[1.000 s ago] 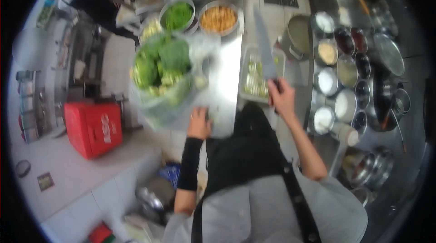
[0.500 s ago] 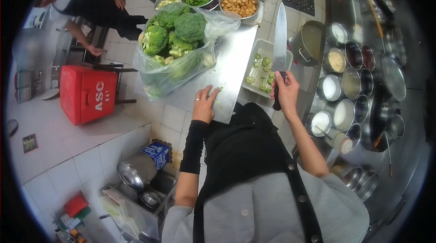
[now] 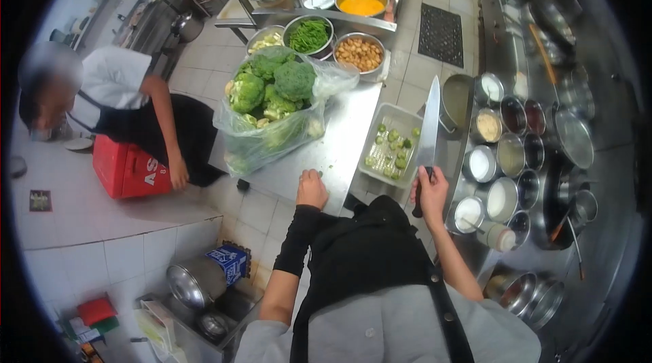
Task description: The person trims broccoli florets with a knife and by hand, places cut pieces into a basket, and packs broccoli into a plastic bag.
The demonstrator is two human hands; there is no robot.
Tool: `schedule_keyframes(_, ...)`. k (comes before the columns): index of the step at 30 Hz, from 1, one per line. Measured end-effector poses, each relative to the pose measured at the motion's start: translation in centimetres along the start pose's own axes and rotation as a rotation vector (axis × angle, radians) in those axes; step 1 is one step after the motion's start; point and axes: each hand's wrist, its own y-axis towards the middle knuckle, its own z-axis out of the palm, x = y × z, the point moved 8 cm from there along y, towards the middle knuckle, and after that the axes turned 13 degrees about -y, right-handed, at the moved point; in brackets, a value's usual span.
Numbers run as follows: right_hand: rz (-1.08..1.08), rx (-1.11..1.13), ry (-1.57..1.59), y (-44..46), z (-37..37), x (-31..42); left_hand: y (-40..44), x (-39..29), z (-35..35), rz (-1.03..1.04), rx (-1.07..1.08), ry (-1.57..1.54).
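Observation:
My right hand [image 3: 430,190] is wrapped round the black handle of a large kitchen knife [image 3: 429,125], its blade pointing away from me. Curled fingers close my left hand [image 3: 312,188], which rests on the steel table [image 3: 350,135]; whatever lies inside it is hidden. Tiny green scraps sit beside its fingertips. Beyond it, a clear plastic bag [image 3: 272,142] stands open, full of broccoli heads [image 3: 295,80]. Between the table and the knife is a pale plastic basket [image 3: 368,167] with several small green pieces [image 3: 392,152] in it.
Bowls of green beans [image 3: 309,35], browned chunks [image 3: 358,53] and orange liquid [image 3: 362,4] stand at the far end. A co-worker [image 3: 115,91] is at the left by a red box [image 3: 125,171]. Several seasoning pots [image 3: 502,200] line the stove side on the right.
The view has tilted up, showing more of the far counter. My left fingers, spread on the table before, are now curled in. The co-worker has come nearer, in front of the red box.

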Motion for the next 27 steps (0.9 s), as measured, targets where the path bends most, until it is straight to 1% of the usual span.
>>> schedule_keyframes(1, -0.009, 0.006, -0.007, 0.0, 0.0, -0.2, 0.0, -0.1, -0.2, 0.009, 0.004, -0.058)
schedule_keyframes(4, -0.03, 0.028, -0.007, 0.0, 0.3, -0.2, 0.2, 0.0, -0.7, 0.039, -0.108, -0.167)
schedule_keyframes(7, -0.039, 0.042, -0.026, 0.0, 0.8, 0.1, 0.5, 0.2, -0.9, 0.009, -0.153, -0.167)
schedule_keyframes(10, -0.039, 0.062, -0.045, 0.0, 1.3, 0.4, 0.7, 0.2, -1.3, -0.089, -0.049, -0.168)
schedule_keyframes(13, -0.033, 0.092, -0.076, -0.2, 1.7, 1.0, 0.7, -0.8, -3.0, -0.139, -0.102, -0.391)
schedule_keyframes(16, -0.032, 0.128, -0.079, -0.1, 1.8, 0.6, 0.4, -2.4, -5.6, -0.403, -0.048, -0.681)
schedule_keyframes(19, -0.034, 0.141, -0.102, -0.1, 1.7, 0.7, 0.2, -1.7, -8.0, -0.334, -0.256, -0.844)
schedule_keyframes(22, -0.03, 0.154, -0.109, -0.3, 1.8, 1.1, -1.1, -0.7, -9.3, -0.427, -0.314, -1.009)
schedule_keyframes(23, -0.02, 0.16, -0.11, -0.2, 1.7, 0.9, -1.6, -0.3, -9.6, -0.428, -0.328, -1.054)
schedule_keyframes(26, -0.077, 0.198, -0.16, 0.0, 1.8, 0.6, -3.3, 0.1, -10.8, -0.463, -0.365, -1.159)
schedule_keyframes(27, -0.085, 0.217, -0.18, -0.1, 2.0, 0.8, -3.8, -0.4, -11.9, -0.466, -0.414, -1.187)
